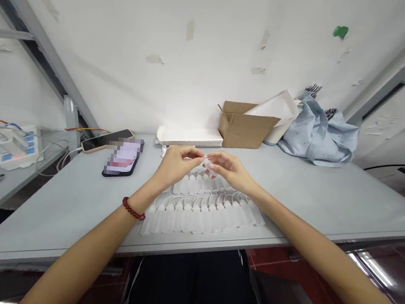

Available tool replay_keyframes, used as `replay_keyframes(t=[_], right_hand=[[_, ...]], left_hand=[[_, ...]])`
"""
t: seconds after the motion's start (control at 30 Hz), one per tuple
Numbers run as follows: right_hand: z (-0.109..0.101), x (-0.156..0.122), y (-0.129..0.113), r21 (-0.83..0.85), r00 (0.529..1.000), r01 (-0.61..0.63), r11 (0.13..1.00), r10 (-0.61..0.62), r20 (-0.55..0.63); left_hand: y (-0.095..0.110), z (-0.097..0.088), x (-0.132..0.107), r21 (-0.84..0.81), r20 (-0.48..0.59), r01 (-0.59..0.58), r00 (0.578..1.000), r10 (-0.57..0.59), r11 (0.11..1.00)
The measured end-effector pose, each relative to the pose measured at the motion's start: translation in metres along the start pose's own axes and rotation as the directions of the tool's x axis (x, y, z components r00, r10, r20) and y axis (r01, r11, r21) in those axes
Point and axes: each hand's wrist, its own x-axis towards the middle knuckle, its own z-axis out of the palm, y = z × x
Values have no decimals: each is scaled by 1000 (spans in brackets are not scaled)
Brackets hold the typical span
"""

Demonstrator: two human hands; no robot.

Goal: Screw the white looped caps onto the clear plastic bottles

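Bare forearms reach in over the near edge of the desk (327, 197), the left wrist wearing a red bead bracelet (133, 209). They meet above a clear plastic tray (200, 211) of ranked white pieces, which lies straight ahead, likely so that every slot is within easy reach. The left hand (178, 164) and right hand (231, 171) are both narrowed to fingertip pinches on one small clear piece (207, 162). It is held between them just over the tray's far rows, with wrists lifted and elbows spread. A phone (107, 140) lies off to the left, and a cardboard box (243, 125) stands behind.
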Motion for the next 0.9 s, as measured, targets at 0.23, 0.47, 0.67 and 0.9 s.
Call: replay_keyframes(t=[0.23, 0.47, 0.67, 0.9], right_hand=[[-1, 0, 2, -10, 1000, 10, 1000, -10, -3], [-1, 1, 2, -18, 999, 49, 999, -49, -10], [-2, 0, 1, -33, 998, 65, 997, -65, -2], [-4, -1, 8, -329, 986, 154, 932, -164, -4]], left_hand=[[-2, 3, -2, 34, 13, -61, 998, 61, 998], [-5, 2, -1, -35, 33, 10, 999, -9, 999], [-6, 2, -1, -137, 56, 72, 996, -65, 988], [-10, 2, 1, -145, 94, 114, 991, -101, 983]])
